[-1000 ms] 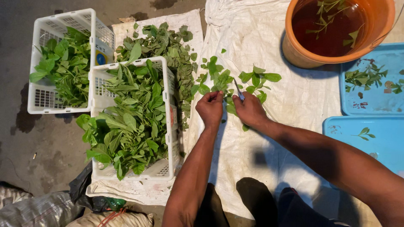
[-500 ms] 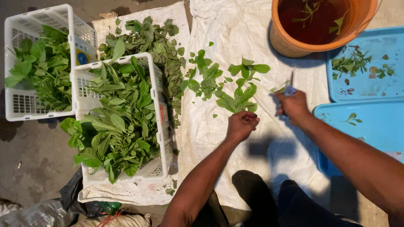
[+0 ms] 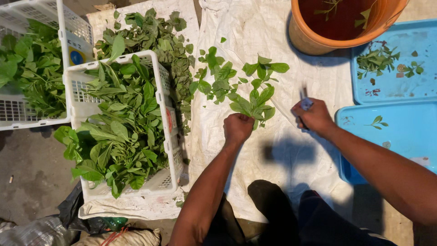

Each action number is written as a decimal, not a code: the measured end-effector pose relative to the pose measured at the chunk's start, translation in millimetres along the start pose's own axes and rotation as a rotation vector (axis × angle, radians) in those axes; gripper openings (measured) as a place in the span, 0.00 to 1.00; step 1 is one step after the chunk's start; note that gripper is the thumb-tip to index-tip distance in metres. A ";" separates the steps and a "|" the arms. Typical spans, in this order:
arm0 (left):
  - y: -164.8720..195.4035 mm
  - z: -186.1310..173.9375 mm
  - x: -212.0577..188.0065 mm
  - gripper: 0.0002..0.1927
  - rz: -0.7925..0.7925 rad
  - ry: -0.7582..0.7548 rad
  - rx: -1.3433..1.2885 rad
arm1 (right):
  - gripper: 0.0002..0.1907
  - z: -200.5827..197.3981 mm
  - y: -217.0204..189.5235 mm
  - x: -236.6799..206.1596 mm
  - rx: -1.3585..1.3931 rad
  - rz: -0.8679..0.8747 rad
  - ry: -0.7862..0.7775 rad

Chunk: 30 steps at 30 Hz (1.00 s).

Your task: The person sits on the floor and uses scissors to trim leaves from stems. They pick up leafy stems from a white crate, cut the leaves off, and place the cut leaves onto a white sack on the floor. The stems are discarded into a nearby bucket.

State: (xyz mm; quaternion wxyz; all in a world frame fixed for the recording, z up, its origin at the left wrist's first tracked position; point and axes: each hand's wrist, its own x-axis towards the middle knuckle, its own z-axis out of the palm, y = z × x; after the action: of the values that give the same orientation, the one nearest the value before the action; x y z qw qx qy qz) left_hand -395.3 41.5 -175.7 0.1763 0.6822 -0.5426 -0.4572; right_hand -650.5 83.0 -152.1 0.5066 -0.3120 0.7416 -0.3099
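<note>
Green leafy stems (image 3: 252,102) lie bunched in our left hand (image 3: 237,127), which closes tight around their ends near the middle of the white woven sheet (image 3: 255,41). Our right hand (image 3: 313,116) grips a small blade (image 3: 304,99) in a fist, close to the sheet's right edge. We judge the sorting barely begun: a few sprigs lie loose on the sheet, a few scraps on the blue plastic trays (image 3: 400,86), while two white slatted crates (image 3: 86,98) beyond the sheet's left edge remain heaped with leaves.
</note>
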 end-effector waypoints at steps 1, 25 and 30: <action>1.7 0.7 -1.7 0.13 0.011 -0.014 0.045 | 0.06 7.0 -1.0 -2.4 -0.122 -0.022 -0.074; -4.0 -56.5 23.5 0.08 -0.178 -0.663 -0.656 | 0.06 50.9 -20.8 10.6 -0.192 -0.324 -0.020; -4.4 -67.3 30.4 0.10 -0.023 -0.646 -0.406 | 0.07 49.4 -20.5 12.8 -0.304 -0.437 0.031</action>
State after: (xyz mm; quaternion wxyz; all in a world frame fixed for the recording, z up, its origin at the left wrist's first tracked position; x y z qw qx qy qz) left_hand -338.1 -1.6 -157.1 0.1227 0.4604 -0.4607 -0.7488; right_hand -604.5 53.3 -157.9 0.3634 -0.5325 0.7023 -0.3019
